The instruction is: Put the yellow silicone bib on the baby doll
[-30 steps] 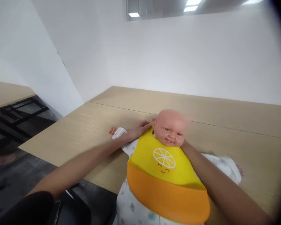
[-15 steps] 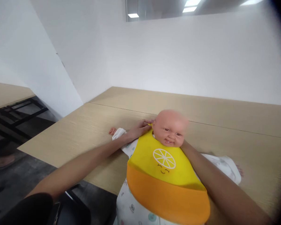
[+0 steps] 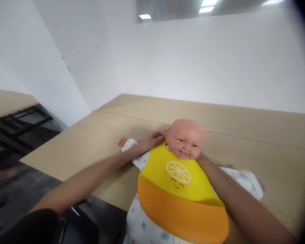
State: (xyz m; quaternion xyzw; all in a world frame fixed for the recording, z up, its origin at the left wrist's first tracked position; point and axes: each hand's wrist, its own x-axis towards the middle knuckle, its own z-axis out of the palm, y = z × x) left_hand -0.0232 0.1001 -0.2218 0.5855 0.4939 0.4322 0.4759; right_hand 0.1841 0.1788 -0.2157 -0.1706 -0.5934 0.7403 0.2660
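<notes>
Your hands reach behind the neck of a baby doll that wears a bib, right of the frame's centre.

The yellow and orange silicone bib with a lemon face (image 3: pixel 179 189) lies on the chest of the bald baby doll in a white printed sleepsuit (image 3: pixel 185 139), which rests on its back on the pale wooden table (image 3: pixel 244 122). Your left hand (image 3: pixel 152 139) lies at the bib's upper left corner, fingers curled narrowly at the strap beside the doll's ear. Your right hand is hidden behind the doll's neck, only the forearm showing, so you cannot tell its grip.
</notes>
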